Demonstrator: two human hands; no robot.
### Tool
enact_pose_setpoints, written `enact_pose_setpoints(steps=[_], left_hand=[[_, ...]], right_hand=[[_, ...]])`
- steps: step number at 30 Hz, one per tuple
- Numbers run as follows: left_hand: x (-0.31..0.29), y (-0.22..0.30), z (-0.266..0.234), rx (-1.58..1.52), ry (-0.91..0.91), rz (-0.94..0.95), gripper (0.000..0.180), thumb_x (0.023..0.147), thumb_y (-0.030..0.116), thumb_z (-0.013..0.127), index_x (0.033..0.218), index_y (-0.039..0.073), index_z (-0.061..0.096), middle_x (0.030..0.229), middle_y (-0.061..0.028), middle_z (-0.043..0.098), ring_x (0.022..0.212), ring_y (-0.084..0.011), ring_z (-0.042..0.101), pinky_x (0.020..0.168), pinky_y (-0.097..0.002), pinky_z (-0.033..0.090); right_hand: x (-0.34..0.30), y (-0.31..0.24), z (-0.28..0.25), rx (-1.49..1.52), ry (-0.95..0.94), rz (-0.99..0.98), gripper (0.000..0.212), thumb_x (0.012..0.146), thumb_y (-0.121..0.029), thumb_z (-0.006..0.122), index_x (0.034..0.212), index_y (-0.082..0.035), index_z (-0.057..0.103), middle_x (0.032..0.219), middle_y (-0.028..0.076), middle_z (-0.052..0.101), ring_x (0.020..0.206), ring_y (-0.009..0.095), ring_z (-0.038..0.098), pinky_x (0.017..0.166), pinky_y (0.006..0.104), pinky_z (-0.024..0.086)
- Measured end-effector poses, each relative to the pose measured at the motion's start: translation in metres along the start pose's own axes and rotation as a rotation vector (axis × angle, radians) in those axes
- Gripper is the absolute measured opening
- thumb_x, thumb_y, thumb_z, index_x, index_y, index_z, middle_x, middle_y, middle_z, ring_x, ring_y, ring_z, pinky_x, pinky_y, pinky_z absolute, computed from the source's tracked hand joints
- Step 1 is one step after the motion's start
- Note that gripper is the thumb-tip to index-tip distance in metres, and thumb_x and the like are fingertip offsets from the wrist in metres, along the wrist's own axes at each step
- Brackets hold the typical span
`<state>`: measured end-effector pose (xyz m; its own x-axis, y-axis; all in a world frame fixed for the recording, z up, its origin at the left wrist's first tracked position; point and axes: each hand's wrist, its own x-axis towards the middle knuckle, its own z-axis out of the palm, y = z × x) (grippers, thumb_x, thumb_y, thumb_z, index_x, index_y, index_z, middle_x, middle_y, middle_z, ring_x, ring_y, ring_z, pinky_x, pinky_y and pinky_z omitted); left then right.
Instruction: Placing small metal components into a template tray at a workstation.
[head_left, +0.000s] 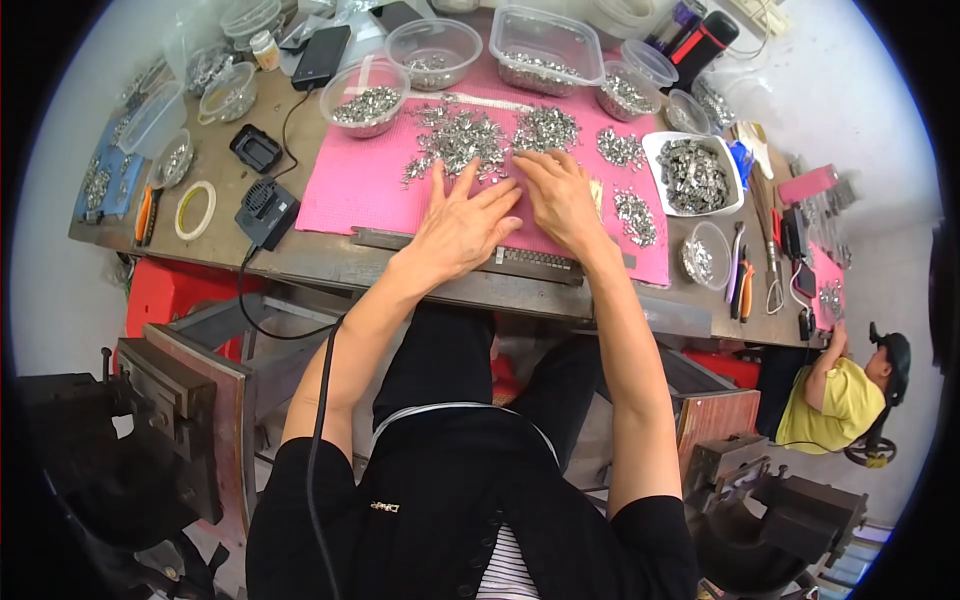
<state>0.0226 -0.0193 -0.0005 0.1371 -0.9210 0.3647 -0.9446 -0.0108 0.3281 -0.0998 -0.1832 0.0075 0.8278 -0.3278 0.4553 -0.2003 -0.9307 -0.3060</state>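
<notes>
Small shiny metal pieces lie in a large loose pile (462, 140) on a pink ribbed mat (350, 190). My left hand (462, 228) rests at the near edge of this pile, palm down with fingers spread. Beside it my right hand (562, 198) lies with outstretched, slightly bent fingers at the near edge of a second pile (546, 128). Whatever is under the fingertips is hidden. Below my hands, a metal bar (538, 264) with a row of small pieces lies along the mat's front edge. Two smaller piles (634, 218) sit right of my right hand.
Clear tubs (432, 55) of metal pieces line the back. A white square dish (695, 175) and pliers (745, 290) stand right. At left are a black charger (268, 212), a tape roll (195, 210) and a cable. A person in a yellow shirt (830, 405) works at far right.
</notes>
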Motion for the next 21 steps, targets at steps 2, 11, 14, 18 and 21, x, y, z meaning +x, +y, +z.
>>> enact_pose_setpoints(steps=[2,11,14,18,21], left_hand=[[0.004,-0.005,-0.005,0.027,-0.105,-0.045,0.049,0.107,0.042,0.043,0.144,0.013,0.056,0.153,-0.0032,0.05,0.147,-0.0439,0.031,0.113,-0.0759,0.012],[-0.005,-0.016,-0.018,0.034,-0.071,-0.086,0.046,0.106,0.04,0.047,0.142,0.013,0.058,0.15,-0.0019,0.054,0.149,-0.0414,0.03,0.113,-0.077,0.008],[0.006,-0.01,-0.008,-0.006,-0.065,-0.024,0.045,0.106,0.039,0.047,0.14,0.013,0.061,0.149,-0.0013,0.055,0.149,-0.0398,0.029,0.114,-0.0768,0.007],[0.003,-0.016,-0.013,0.017,-0.139,-0.014,0.044,0.106,0.039,0.047,0.139,0.012,0.062,0.149,-0.0007,0.055,0.148,-0.0409,0.03,0.114,-0.0768,0.007],[-0.004,-0.025,-0.016,0.039,-0.071,-0.016,0.044,0.105,0.04,0.048,0.136,0.012,0.063,0.146,-0.0012,0.057,0.146,-0.0434,0.033,0.111,-0.0795,0.01]], right_hand=[[0.011,0.0,0.009,-0.113,-0.05,-0.057,0.031,0.095,-0.012,0.06,0.125,-0.009,0.068,0.137,0.003,0.064,0.129,0.035,0.053,0.104,0.0512,0.042],[0.012,0.005,0.005,-0.108,-0.201,-0.085,0.044,0.089,-0.004,0.053,0.129,-0.013,0.068,0.139,0.002,0.063,0.134,0.032,0.051,0.107,0.0516,0.038],[0.01,0.006,0.003,-0.092,-0.155,-0.086,0.042,0.087,-0.002,0.055,0.124,-0.012,0.07,0.134,0.002,0.067,0.133,0.031,0.052,0.107,0.0507,0.038],[0.002,0.012,-0.012,-0.064,-0.214,-0.102,0.04,0.085,-0.001,0.056,0.121,-0.012,0.072,0.129,0.002,0.07,0.132,0.031,0.053,0.108,0.0493,0.039],[-0.001,0.015,-0.015,-0.01,-0.184,-0.079,0.04,0.084,-0.001,0.057,0.12,-0.012,0.072,0.129,0.003,0.07,0.13,0.031,0.054,0.108,0.049,0.039]])
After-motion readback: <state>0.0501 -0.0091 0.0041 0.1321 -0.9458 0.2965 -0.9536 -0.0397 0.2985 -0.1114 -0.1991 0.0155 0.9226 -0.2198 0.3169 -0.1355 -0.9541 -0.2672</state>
